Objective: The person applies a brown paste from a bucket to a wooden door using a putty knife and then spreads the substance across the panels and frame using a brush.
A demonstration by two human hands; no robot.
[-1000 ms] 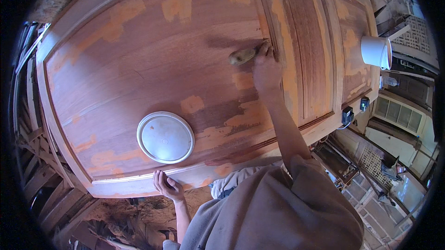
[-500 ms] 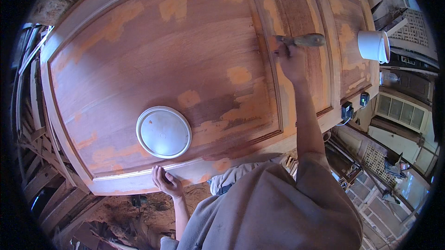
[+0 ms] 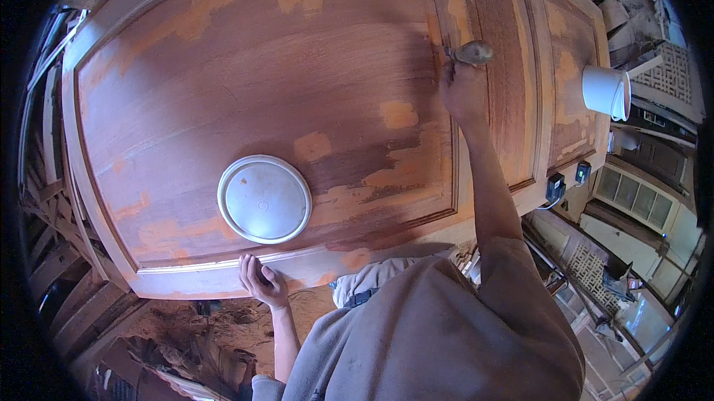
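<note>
A large paneled wooden door [image 3: 253, 96] lies flat in front of me, patched with orange filler. My right hand [image 3: 462, 92] reaches over the moulding beside the big panel, its fingers closed round a putty knife [image 3: 474, 53]. The knife's rounded handle sticks out to the right; its blade is small and partly hidden by the hand. My left hand [image 3: 263, 282] rests on the door's near edge, fingers stretched over the frame and thumb apart, holding nothing. Just beyond it, a round white lid [image 3: 264, 200] lies on the large panel.
A white bucket [image 3: 604, 92] stands on the door's right end. Two small black devices [image 3: 555, 187] sit by the near right edge, one with a cable. Timber [image 3: 74, 282] is stacked at the left. Old window frames [image 3: 639, 196] and lattice pieces lie at the right.
My right hand has moved the putty knife left, toward the large panel's moulding, with its handle now turned more toward me. My left hand stays on the edge. The whole view has shifted slightly.
</note>
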